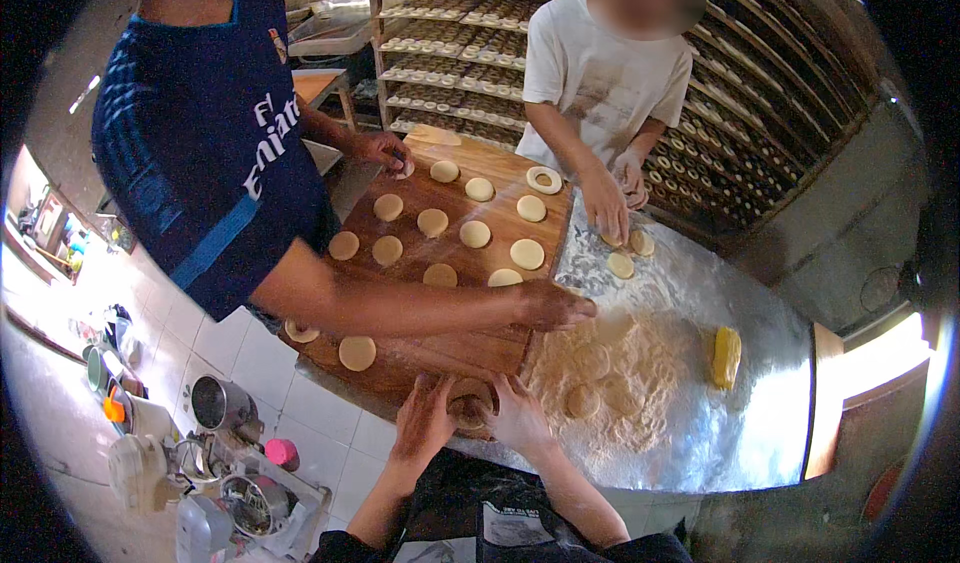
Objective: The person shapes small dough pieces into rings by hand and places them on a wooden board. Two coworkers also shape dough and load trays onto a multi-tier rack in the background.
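Observation:
Both my hands are at the near edge of the wooden board, on opposite sides of a thin ring-shaped piece of dough [470, 385]. My left hand [426, 423] curls its fingers around the ring's left side. On the right side, my flour-dusted right hand [519, 418] holds the rim with bent fingers. A brownish centre shows inside the ring; I cannot tell whether it is the board or thin dough. Beyond my left hand lies a flat dough round [357, 354]. Right of my right hand, dough rounds [583, 401] sit in a heap of flour [640, 403].
Rows of dough rounds cover the wooden board [500, 338]. A co-worker's arm [420, 306] reaches across it from the left. Another person's hand [605, 208] works dough on the floury metal table [700, 263]. A yellow packet [726, 357] lies right; loaded racks [450, 43] stand behind.

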